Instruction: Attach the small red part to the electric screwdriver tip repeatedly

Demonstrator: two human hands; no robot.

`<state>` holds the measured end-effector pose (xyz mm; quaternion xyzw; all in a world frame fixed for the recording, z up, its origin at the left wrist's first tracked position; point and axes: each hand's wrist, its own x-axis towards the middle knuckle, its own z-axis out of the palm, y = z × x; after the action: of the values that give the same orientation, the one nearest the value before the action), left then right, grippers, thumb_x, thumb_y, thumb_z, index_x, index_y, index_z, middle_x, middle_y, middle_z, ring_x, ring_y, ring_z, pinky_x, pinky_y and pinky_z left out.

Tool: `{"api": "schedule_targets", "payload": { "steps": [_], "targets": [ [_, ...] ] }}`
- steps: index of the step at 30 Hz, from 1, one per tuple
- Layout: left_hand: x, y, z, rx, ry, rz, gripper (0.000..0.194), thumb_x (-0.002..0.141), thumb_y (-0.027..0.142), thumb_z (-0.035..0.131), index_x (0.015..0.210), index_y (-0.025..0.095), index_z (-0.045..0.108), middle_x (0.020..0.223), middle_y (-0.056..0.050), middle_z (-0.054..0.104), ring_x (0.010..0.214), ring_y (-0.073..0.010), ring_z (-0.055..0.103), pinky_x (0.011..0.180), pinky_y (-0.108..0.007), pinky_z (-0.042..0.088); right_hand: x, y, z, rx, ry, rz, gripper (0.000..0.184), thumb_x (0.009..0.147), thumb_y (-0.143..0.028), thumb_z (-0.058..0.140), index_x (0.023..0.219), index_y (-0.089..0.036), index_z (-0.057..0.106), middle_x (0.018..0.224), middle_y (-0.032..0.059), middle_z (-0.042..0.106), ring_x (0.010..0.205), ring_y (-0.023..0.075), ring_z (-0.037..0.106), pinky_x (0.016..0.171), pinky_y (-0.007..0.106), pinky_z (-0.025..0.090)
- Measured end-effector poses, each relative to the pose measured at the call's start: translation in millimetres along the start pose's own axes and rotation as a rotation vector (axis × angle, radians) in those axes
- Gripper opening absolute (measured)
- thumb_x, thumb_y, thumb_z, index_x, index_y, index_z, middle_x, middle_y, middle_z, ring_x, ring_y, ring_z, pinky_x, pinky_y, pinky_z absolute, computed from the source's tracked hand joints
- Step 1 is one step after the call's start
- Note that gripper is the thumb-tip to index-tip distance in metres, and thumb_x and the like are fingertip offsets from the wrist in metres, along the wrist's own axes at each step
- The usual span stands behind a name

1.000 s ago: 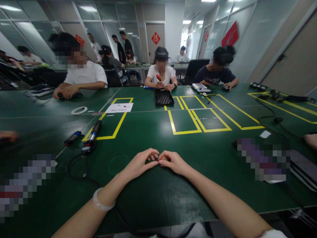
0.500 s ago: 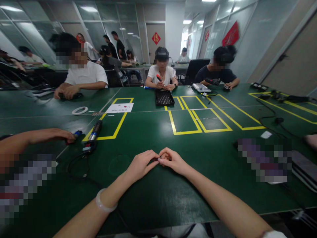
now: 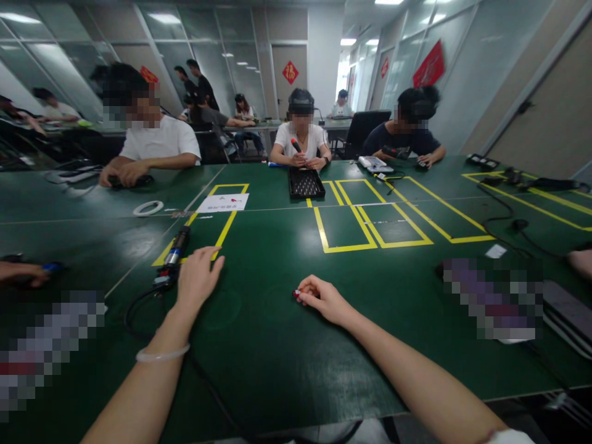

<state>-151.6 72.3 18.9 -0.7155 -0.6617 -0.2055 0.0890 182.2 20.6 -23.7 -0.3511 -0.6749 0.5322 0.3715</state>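
Low over the middle of the green table [image 3: 277, 351], my right hand [image 3: 326, 301] pinches a small red piece [image 3: 295, 294] between thumb and fingertips. Its exact kind is too small to make out. My left hand [image 3: 198, 277], with a pale bangle on the wrist, is open, fingers stretched forward and thumb apart. Just to its left lies a cylindrical black-and-blue powered tool [image 3: 174, 250] that looks like an electric screwdriver, with a black cable [image 3: 132, 314] running from its near end. The left hand covers part of a yellow tape outline [image 3: 226, 225].
A white sheet [image 3: 223, 202] and a white tape ring [image 3: 148, 208] lie beyond the tool. Across the table, a seated person works over a black tray [image 3: 306, 184] of small parts. A co-worker's hand [image 3: 34, 273] is at the left edge. Cables [image 3: 502, 213] lie at right.
My left hand has left the right hand and moved left, beside the tool, opening. The red piece now shows in my right hand. The co-worker's hand at left has drawn away leftward.
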Motion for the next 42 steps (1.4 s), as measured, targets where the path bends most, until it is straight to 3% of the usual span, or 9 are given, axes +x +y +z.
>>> {"api": "schedule_targets", "payload": {
  "steps": [4, 8, 10, 14, 20, 24, 28, 37, 42],
  "targets": [
    [-2.0, -57.7, -10.2, 0.28, 0.027, -0.325, 0.06, 0.089, 0.047, 0.043, 0.133, 0.007, 0.041, 0.136, -0.021, 0.044, 0.119, -0.0384, 0.045, 0.095, -0.05, 0.038, 0.2, -1.5, 0.4, -0.009, -0.008, 0.01, 0.026, 0.088, -0.04, 0.059, 0.098, -0.016, 0.056, 0.086, 0.004, 0.066, 0.07, 0.0125, 0.06, 0.066, 0.025, 0.048],
    [-5.7, -85.6, -15.9, 0.255, -0.23, -0.519, 0.061, 0.088, 0.053, 0.04, 0.129, 0.009, 0.043, 0.124, -0.02, 0.051, 0.103, -0.0373, 0.053, 0.077, -0.046, 0.045, -0.6, -1.9, 1.1, 0.0, -0.018, 0.013, 0.028, 0.089, -0.042, 0.058, 0.099, -0.016, 0.056, 0.086, 0.0044, 0.067, 0.07, 0.0125, 0.06, 0.068, 0.026, 0.049],
    [-3.9, -92.6, -16.0, 0.24, -0.321, -0.537, 0.059, 0.088, 0.053, 0.041, 0.13, 0.011, 0.043, 0.116, -0.016, 0.056, 0.095, -0.0329, 0.056, 0.069, -0.04, 0.046, -1.2, -2.2, 0.9, 0.017, -0.023, 0.013, 0.029, 0.089, -0.043, 0.058, 0.099, -0.016, 0.056, 0.085, 0.0047, 0.067, 0.07, 0.0125, 0.06, 0.068, 0.027, 0.048],
    [1.1, -103.6, -14.5, 0.245, -0.376, -0.499, 0.064, 0.084, 0.052, 0.049, 0.133, 0.012, 0.04, 0.115, -0.015, 0.057, 0.094, -0.0287, 0.057, 0.068, -0.032, 0.046, -1.5, -3.2, 0.1, 0.059, -0.02, 0.021, 0.029, 0.088, -0.044, 0.058, 0.097, -0.016, 0.056, 0.083, 0.0047, 0.066, 0.07, 0.0128, 0.06, 0.068, 0.027, 0.048],
    [2.6, -107.0, -12.3, 0.192, -0.401, -0.456, 0.067, 0.081, 0.056, 0.051, 0.13, 0.011, 0.046, 0.109, -0.02, 0.06, 0.093, -0.0327, 0.06, 0.068, -0.036, 0.048, -0.4, -1.7, -0.5, 0.051, -0.003, 0.021, 0.029, 0.088, -0.043, 0.058, 0.096, -0.015, 0.055, 0.082, 0.0037, 0.064, 0.07, 0.0126, 0.058, 0.068, 0.026, 0.046],
    [1.9, -85.6, -10.8, 0.173, -0.382, -0.451, 0.068, 0.079, 0.061, 0.049, 0.128, 0.014, 0.049, 0.112, -0.022, 0.059, 0.1, -0.0355, 0.059, 0.074, -0.04, 0.048, -0.2, -2.0, -1.0, -0.09, 0.037, 0.002, 0.025, 0.088, -0.041, 0.058, 0.095, -0.016, 0.058, 0.08, 0.001, 0.06, 0.067, 0.0114, 0.053, 0.063, 0.023, 0.042],
    [-0.5, -51.6, -4.8, 0.15, -0.368, -0.353, 0.072, 0.08, 0.061, 0.047, 0.133, 0.013, 0.046, 0.116, -0.022, 0.056, 0.106, -0.0357, 0.057, 0.08, -0.041, 0.047, 1.0, -3.0, -1.5, -0.169, 0.075, -0.026, 0.024, 0.087, -0.039, 0.061, 0.093, -0.016, 0.06, 0.076, -0.0003, 0.057, 0.064, 0.0111, 0.05, 0.061, 0.023, 0.041],
    [-20.9, 55.4, 12.3, -0.073, -0.36, -0.017, 0.073, 0.078, 0.052, 0.055, 0.14, 0.017, 0.039, 0.119, -0.013, 0.051, 0.101, -0.0261, 0.057, 0.084, -0.034, 0.047, -0.1, -5.1, 0.3, -0.293, 0.088, -0.108, 0.018, 0.087, -0.035, 0.061, 0.091, -0.018, 0.061, 0.087, 0.002, 0.057, 0.071, 0.0119, 0.053, 0.062, 0.023, 0.042],
    [-43.4, 108.8, 13.4, -0.229, -0.334, 0.151, 0.067, 0.078, 0.044, 0.059, 0.138, 0.02, 0.04, 0.12, -0.012, 0.05, 0.105, -0.026, 0.055, 0.085, -0.036, 0.048, 0.1, -7.2, 0.9, -0.342, 0.1, -0.135, 0.013, 0.087, -0.03, 0.06, 0.09, -0.018, 0.059, 0.082, 0.001, 0.055, 0.067, 0.0118, 0.052, 0.061, 0.023, 0.043]
  ]
}}
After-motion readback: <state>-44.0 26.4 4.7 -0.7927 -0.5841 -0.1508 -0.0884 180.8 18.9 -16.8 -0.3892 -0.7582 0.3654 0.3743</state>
